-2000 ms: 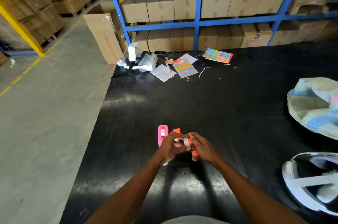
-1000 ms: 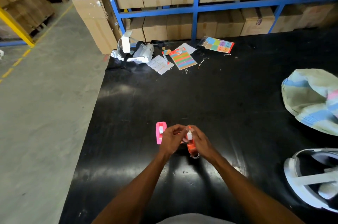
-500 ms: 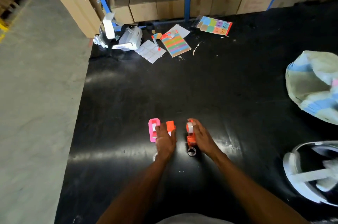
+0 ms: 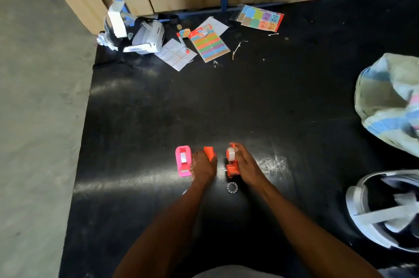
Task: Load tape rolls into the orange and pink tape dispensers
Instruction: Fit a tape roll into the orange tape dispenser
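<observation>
Left hand (image 4: 203, 167) curls over an orange piece (image 4: 209, 153) beside the pink dispenser (image 4: 183, 161); right hand (image 4: 246, 165) grips the orange dispenser (image 4: 231, 163) on the surface (image 4: 226, 101).

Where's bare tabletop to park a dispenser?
Free: the wide middle of the table, between the paper sheets at the back and the hands; also right of the right hand, before the bag. Crowded: around the pink dispenser, left hand, orange dispenser and the ring.

hands parted, left hand (image 4: 203, 167) and right hand (image 4: 246, 166) each lowered orange pieces
</observation>
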`<state>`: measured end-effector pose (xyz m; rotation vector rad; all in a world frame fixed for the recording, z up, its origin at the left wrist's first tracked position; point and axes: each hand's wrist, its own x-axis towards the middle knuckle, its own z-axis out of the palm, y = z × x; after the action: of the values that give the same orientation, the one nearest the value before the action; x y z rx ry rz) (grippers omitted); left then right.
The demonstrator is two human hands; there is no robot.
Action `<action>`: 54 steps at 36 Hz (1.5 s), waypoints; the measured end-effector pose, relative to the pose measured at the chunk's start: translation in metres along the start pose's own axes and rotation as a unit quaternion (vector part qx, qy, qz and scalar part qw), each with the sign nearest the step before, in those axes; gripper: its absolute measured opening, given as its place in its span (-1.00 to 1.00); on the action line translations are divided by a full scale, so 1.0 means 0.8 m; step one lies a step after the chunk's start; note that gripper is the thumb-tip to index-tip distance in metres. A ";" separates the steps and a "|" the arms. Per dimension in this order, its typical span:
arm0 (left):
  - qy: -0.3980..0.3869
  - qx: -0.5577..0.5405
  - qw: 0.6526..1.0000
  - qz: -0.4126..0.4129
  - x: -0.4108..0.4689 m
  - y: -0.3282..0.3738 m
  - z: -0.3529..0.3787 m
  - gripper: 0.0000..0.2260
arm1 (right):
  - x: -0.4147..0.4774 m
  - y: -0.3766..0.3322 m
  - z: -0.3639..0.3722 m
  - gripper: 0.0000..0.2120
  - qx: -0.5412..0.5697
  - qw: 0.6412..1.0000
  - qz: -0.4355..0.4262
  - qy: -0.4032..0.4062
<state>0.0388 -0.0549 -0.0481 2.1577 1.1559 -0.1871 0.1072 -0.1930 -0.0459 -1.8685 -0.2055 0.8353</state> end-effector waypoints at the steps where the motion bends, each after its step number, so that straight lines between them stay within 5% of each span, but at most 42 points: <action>1: -0.005 -0.066 0.998 0.009 0.001 0.002 0.000 -0.65 | -0.001 -0.001 -0.003 -0.66 -0.006 1.000 -0.003 0.002; 7: -0.195 -0.380 0.904 -0.032 -0.008 0.018 -0.022 -0.80 | -0.007 -0.015 -0.016 -0.74 -0.010 0.999 -0.015 0.028; 10: -0.251 -0.414 0.875 -0.029 -0.019 0.024 -0.035 -0.77 | -0.007 -0.020 -0.017 -0.69 -0.022 0.999 -0.028 0.023; 29: -0.226 -0.429 0.874 0.038 -0.100 0.008 -0.101 -0.76 | -0.068 -0.072 0.008 -0.58 -0.047 0.991 -0.125 0.023; 37: -0.182 -0.469 0.861 0.069 -0.128 0.003 -0.111 -0.68 | -0.085 -0.084 0.020 -0.73 -0.065 0.985 -0.157 0.024; 54: -0.169 -0.541 0.823 0.046 -0.156 -0.009 -0.119 -0.71 | -0.101 -0.103 0.036 -0.74 -0.075 0.990 -0.119 0.004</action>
<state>-0.0585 -0.0785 0.0732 1.0873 0.6606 0.1208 0.0475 -0.1744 0.0552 -1.9397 -0.4893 0.6635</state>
